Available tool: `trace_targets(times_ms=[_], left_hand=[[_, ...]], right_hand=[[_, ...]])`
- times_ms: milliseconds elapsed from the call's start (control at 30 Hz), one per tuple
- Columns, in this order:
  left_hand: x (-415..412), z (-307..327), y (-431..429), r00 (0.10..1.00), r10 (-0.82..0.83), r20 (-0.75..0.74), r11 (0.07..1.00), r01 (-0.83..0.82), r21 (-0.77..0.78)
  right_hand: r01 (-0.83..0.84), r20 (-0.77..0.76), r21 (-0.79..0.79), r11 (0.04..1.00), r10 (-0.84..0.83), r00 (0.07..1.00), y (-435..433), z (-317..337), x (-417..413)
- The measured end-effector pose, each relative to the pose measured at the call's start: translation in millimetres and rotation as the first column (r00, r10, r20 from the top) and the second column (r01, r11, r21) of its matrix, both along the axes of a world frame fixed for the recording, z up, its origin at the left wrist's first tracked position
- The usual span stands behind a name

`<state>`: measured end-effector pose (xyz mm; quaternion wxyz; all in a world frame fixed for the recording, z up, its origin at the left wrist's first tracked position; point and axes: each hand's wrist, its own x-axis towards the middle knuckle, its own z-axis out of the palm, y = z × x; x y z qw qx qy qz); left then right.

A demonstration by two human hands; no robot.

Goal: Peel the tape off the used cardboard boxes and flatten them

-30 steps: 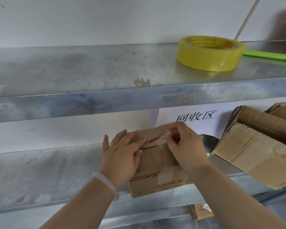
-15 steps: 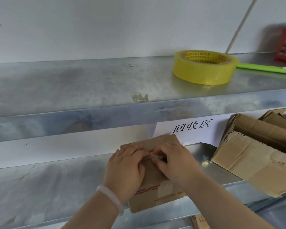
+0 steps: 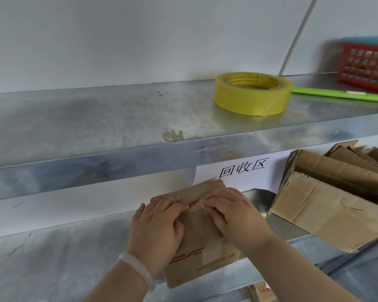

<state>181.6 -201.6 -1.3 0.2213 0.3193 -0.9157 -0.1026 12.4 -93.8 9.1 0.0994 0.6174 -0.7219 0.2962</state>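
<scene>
A: Hands: left hand (image 3: 157,233), right hand (image 3: 238,216)?
B: Gripping the cardboard box (image 3: 198,231) with curled fingers; pinching tape (image 3: 197,204) at its seam.
A: Box where?
B: On the lower shelf (image 3: 52,258), overhanging its front — near 1 pile of cartons (image 3: 325,211).

A: The shelves (image 3: 96,118)?
B: Galvanised metal, dull sheen, smudged.
A: And the box (image 3: 196,234)?
B: Matt brown cardboard with glossy tape patches (image 3: 212,251). The tape roll (image 3: 252,101) looks shiny yellow plastic.

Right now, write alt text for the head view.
A left hand holds a small cardboard box on a metal shelf while the right hand picks at tape on its seam. Flattened boxes lie to the right; a yellow tape roll sits on the shelf above.
</scene>
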Motion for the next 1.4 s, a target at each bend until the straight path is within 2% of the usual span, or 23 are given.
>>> trace_targets(times_ms=[67, 133, 267, 333, 467, 567, 733, 833, 933, 1067, 1167, 1233, 1333, 1400], left_hand=[[-0.6, -1.3, -0.3, 1.000, 0.000, -0.002, 1.000, 0.000, 0.001], [-0.9, -1.9, -0.4, 1.000, 0.000, -0.010, 1.000, 0.000, 0.001], [-1.0, -3.5, 0.4, 1.000, -0.002, -0.017, 1.000, 0.002, 0.000], [-1.3, -4.4, -0.1, 1.000, -0.002, -0.016, 1.000, 0.003, 0.013], [-1.2, -4.3, 0.1, 1.000, 0.003, -0.008, 1.000, -0.003, 0.027], [-0.8, -3.2, 0.2, 1.000, 0.002, -0.005, 0.999, -0.002, 0.035], [0.4, -0.9, 0.1, 1.000, 0.014, 0.001, 0.998, -0.014, 0.058], [1.2, -0.1, 0.0, 0.999, 0.029, 0.017, 0.996, -0.031, 0.078], [2.7, 1.8, -0.1, 0.999, 0.028, 0.038, 0.996, -0.031, 0.089], [2.4, 3.4, 0.9, 0.998, 0.031, 0.049, 0.994, -0.036, 0.108], [1.7, 3.8, 1.5, 0.998, 0.039, 0.041, 0.993, -0.043, 0.110], [1.3, 4.1, 1.4, 0.998, 0.044, 0.046, 0.992, -0.049, 0.116], [1.7, 3.7, 1.8, 0.999, 0.033, 0.033, 0.993, -0.037, 0.112], [1.2, 2.3, 2.0, 0.999, 0.035, 0.030, 0.993, -0.038, 0.108]], right_hand=[[-0.039, 0.045, 0.033, 0.999, 0.038, 0.998, 0.5, 2.1, 2.5], [-0.021, 0.173, 0.083, 0.996, 0.006, 0.985, 0.6, 7.7, 4.1], [0.064, 0.383, 0.229, 0.971, -0.151, 0.911, -1.9, 19.4, 5.4], [0.102, 0.432, 0.280, 0.955, -0.220, 0.875, -4.3, 24.7, 4.4], [0.102, 0.278, 0.419, 0.902, -0.235, 0.931, -13.3, 27.7, 9.7], [0.137, 0.231, 0.425, 0.895, -0.253, 0.939, -14.8, 30.4, 13.5], [0.211, 0.137, 0.320, 0.924, -0.266, 0.954, -4.6, 27.0, 8.8], [0.234, 0.138, 0.244, 0.941, -0.272, 0.952, 0.8, 19.9, 1.9], [0.247, 0.095, 0.102, 0.964, -0.257, 0.962, 3.2, 16.0, -4.8], [0.182, -0.015, 0.124, 0.975, -0.182, 0.983, 6.6, 5.4, -9.7], [0.102, -0.018, 0.151, 0.983, -0.100, 0.995, 8.7, 6.1, -2.4], [0.107, -0.005, 0.164, 0.981, -0.107, 0.994, 7.8, 8.2, 3.4], [0.118, 0.153, 0.139, 0.983, -0.139, 0.978, 4.7, 11.6, 6.9], [0.150, 0.285, 0.201, 0.968, -0.205, 0.936, 2.7, 17.0, 6.6]])
